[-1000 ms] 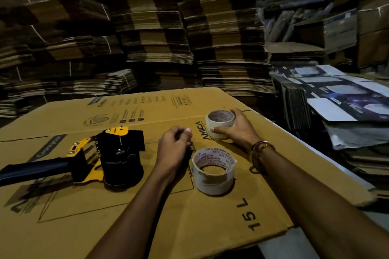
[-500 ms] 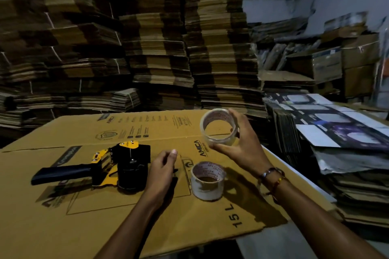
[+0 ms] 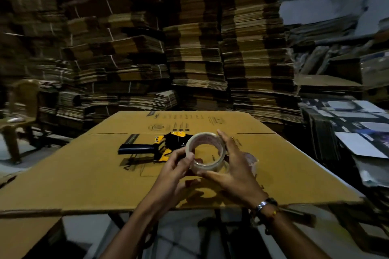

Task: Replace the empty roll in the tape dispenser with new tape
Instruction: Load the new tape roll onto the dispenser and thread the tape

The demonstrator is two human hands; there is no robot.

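Note:
I hold a clear tape roll (image 3: 210, 167) up above the cardboard sheet (image 3: 88, 166), its hole facing me. My right hand (image 3: 233, 166) grips its right side, thumb under the rim and fingers over the top. My left hand (image 3: 174, 166) pinches its left edge. Behind the roll on the sheet lies the black and yellow tape dispenser (image 3: 156, 149) on its side, handle pointing left. A second roll (image 3: 251, 161) sits on the sheet, mostly hidden behind my right hand.
Tall stacks of flattened cardboard (image 3: 189, 59) fill the background. Printed flat boxes (image 3: 353, 132) are piled at the right. A brown plastic chair (image 3: 19, 115) stands at the left. The sheet's near edge overhangs the floor below.
My right hand has lifted the roll off the sheet and brought it toward me. My left hand has left the sheet and taken the roll's left edge. The camera has tilted up.

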